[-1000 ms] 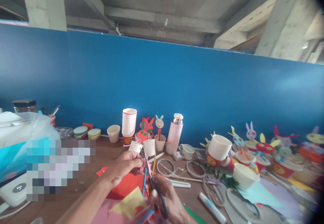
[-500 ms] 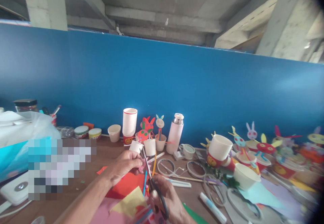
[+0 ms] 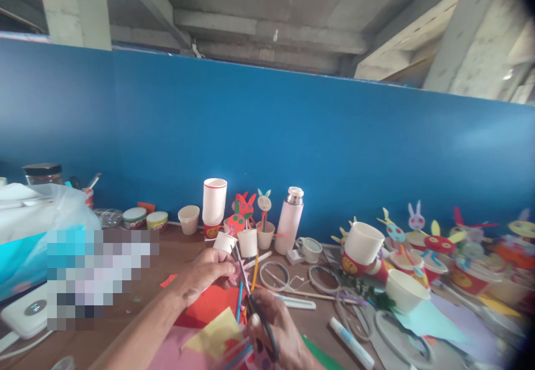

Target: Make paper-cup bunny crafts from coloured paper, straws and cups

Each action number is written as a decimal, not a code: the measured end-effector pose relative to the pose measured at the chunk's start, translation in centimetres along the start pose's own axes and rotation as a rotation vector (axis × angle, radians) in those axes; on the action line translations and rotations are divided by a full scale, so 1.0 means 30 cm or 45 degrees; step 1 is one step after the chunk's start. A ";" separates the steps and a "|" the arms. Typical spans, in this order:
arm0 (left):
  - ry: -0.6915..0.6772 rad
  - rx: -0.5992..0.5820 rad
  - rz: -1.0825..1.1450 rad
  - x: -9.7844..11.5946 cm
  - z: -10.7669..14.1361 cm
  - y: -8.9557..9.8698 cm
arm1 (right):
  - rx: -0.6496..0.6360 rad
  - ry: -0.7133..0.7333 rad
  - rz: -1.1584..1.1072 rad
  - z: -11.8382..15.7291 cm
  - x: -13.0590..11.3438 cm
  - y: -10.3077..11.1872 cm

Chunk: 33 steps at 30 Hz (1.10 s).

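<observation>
A small piece of pink paper (image 3: 236, 277) is pinched between the thumb and fingers of my left hand (image 3: 213, 272). My right hand (image 3: 276, 322) grips a pair of scissors (image 3: 264, 321) by the dark handles. Their blades point up and away from me, right beside the pink paper; whether they touch it is hard to make out. Under my hands lie red paper (image 3: 209, 304), yellow paper (image 3: 219, 334) and pink paper (image 3: 173, 350). Just beyond stand small white cups (image 3: 247, 243) with paper rabbit heads (image 3: 264, 201) on sticks.
Behind the cups are a stack of paper cups (image 3: 214, 205) and a pale thermos (image 3: 289, 222). Tape rings (image 3: 274, 276), a glue tube (image 3: 351, 342) and a box cutter (image 3: 297, 303) lie right. More cups with paper figures (image 3: 437, 244) crowd the far right; a plastic bag (image 3: 45, 214) sits left.
Almost nothing differs. Both hands, the scissors and the pink paper stay in nearly the same place.
</observation>
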State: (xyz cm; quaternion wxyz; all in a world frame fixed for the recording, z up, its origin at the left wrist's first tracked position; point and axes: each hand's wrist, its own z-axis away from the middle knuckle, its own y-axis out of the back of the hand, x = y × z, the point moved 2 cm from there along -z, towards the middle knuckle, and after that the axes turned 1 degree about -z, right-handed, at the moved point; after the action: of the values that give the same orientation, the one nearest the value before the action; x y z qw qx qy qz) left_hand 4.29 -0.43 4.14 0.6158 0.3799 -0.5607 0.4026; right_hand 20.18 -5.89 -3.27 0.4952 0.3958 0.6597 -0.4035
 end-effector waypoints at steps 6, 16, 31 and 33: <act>-0.001 -0.014 0.008 -0.001 0.002 -0.001 | 0.019 -0.014 0.007 0.002 -0.006 -0.002; 0.007 -0.001 0.011 0.010 0.007 -0.002 | 0.037 -0.028 0.027 0.005 -0.007 0.001; 0.005 -0.031 0.006 -0.004 0.000 0.008 | 0.034 -0.104 0.107 0.002 -0.025 0.018; 0.002 -0.027 -0.005 0.001 0.002 0.009 | 0.036 -0.127 0.133 -0.004 -0.031 0.023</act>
State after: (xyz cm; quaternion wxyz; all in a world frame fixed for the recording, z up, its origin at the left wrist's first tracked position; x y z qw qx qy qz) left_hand 4.00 -0.37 4.17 0.6212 0.3742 -0.5635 0.3957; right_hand 20.96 -5.65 -2.45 0.5423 0.4162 0.6069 -0.4055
